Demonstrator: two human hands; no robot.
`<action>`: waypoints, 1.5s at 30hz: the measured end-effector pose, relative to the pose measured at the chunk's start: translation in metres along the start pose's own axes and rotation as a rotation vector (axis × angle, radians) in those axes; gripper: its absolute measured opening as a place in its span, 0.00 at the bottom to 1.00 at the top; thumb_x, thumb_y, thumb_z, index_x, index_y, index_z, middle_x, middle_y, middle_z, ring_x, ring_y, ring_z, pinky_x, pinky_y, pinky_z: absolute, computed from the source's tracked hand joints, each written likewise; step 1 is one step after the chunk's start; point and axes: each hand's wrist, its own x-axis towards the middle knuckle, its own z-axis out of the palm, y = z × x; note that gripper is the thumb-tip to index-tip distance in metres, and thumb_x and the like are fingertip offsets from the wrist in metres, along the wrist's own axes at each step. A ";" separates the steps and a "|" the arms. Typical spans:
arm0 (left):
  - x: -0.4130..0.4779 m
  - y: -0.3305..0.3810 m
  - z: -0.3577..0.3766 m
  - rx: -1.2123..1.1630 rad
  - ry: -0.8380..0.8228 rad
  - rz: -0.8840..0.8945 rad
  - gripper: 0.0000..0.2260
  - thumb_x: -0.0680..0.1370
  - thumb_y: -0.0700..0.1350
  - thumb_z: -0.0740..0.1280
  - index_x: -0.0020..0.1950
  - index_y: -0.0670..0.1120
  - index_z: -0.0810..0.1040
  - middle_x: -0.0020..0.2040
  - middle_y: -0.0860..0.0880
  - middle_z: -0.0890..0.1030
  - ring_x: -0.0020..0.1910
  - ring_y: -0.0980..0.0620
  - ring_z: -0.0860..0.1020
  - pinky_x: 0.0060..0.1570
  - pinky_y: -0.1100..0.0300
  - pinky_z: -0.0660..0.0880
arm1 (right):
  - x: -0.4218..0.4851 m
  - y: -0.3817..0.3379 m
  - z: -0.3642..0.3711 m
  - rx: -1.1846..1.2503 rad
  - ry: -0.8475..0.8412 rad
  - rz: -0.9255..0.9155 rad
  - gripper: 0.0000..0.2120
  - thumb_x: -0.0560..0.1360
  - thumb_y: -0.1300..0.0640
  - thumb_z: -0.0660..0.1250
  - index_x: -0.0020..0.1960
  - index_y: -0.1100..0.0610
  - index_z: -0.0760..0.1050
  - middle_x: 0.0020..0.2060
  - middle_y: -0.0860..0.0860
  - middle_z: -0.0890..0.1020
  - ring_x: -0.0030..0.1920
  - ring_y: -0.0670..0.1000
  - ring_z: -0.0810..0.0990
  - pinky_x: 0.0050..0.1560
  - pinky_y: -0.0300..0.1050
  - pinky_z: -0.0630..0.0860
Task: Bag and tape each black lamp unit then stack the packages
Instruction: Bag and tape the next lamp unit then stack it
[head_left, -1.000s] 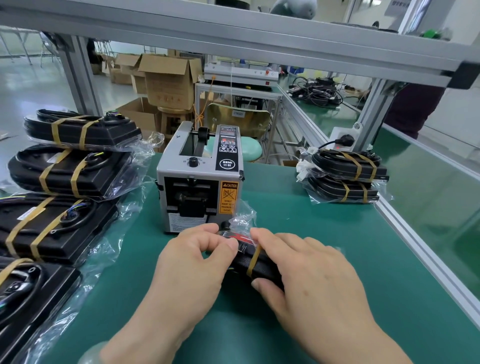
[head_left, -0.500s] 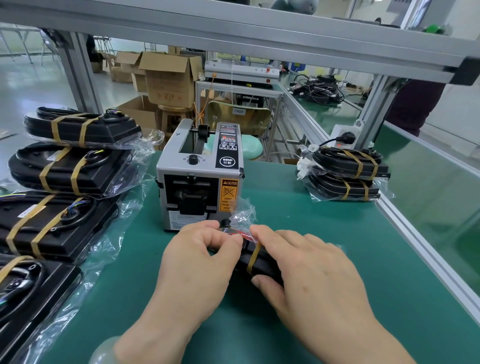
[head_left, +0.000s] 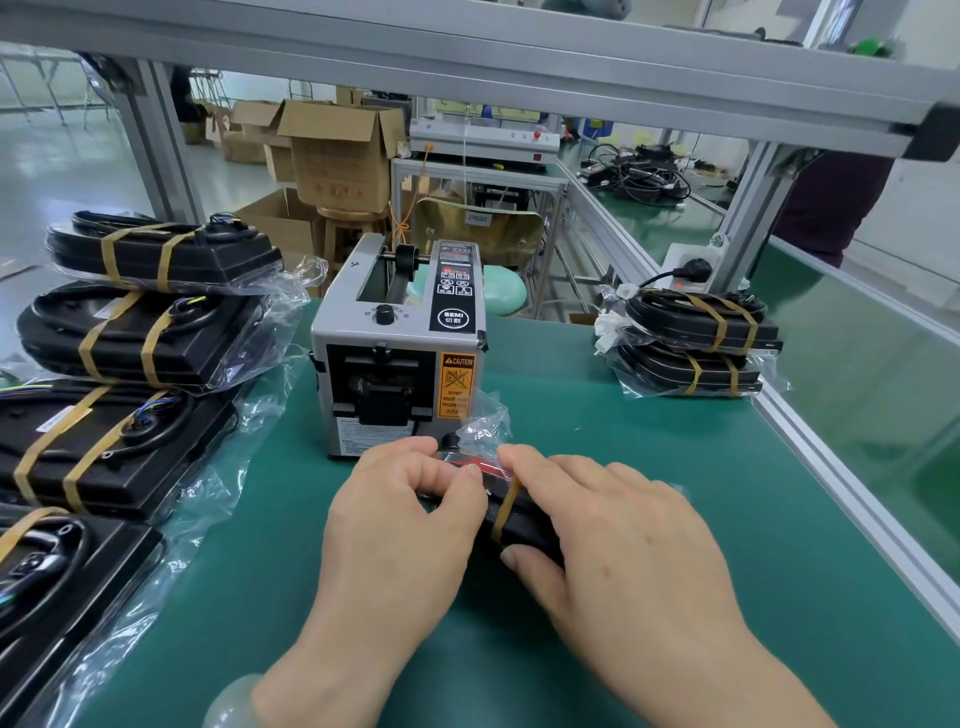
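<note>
A black lamp unit (head_left: 524, 525) in a clear plastic bag lies on the green mat just in front of the tape dispenser (head_left: 400, 353). A brown tape band crosses it. My left hand (head_left: 400, 525) pinches its left end, fingers curled over the bag. My right hand (head_left: 608, 540) lies over the unit, thumb under its near edge and fingertips on the loose bag mouth (head_left: 485, 421). Most of the unit is hidden beneath my hands. Two taped packages (head_left: 696, 348) sit stacked at the right.
Several bagged, taped lamp units (head_left: 140, 338) lie in a row along the left side of the mat. An aluminium rail (head_left: 852, 499) edges the bench on the right, with a frame post and power socket (head_left: 691, 270) behind the stack.
Both hands stay on the bagged unit with barely any shift; the view has tilted slightly. The unit has not moved.
</note>
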 end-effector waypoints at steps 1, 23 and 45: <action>0.000 0.000 0.000 0.004 0.002 0.005 0.06 0.69 0.52 0.69 0.35 0.65 0.79 0.50 0.65 0.75 0.52 0.79 0.65 0.43 0.86 0.58 | 0.000 0.000 0.000 -0.002 0.004 -0.002 0.30 0.56 0.41 0.78 0.56 0.45 0.77 0.38 0.43 0.81 0.33 0.51 0.79 0.31 0.45 0.73; 0.003 -0.008 0.001 -0.042 0.072 -0.031 0.07 0.67 0.54 0.72 0.38 0.53 0.78 0.45 0.61 0.79 0.46 0.70 0.75 0.46 0.76 0.67 | 0.001 0.002 0.001 0.012 0.016 -0.007 0.30 0.55 0.41 0.79 0.56 0.46 0.78 0.36 0.43 0.81 0.32 0.51 0.78 0.29 0.46 0.73; 0.025 -0.013 0.003 -0.187 -0.282 -0.058 0.16 0.66 0.53 0.75 0.52 0.54 0.78 0.41 0.58 0.83 0.39 0.69 0.78 0.36 0.79 0.69 | 0.007 0.010 -0.005 0.146 -0.083 -0.071 0.28 0.74 0.37 0.59 0.69 0.38 0.50 0.59 0.38 0.73 0.57 0.48 0.71 0.52 0.44 0.66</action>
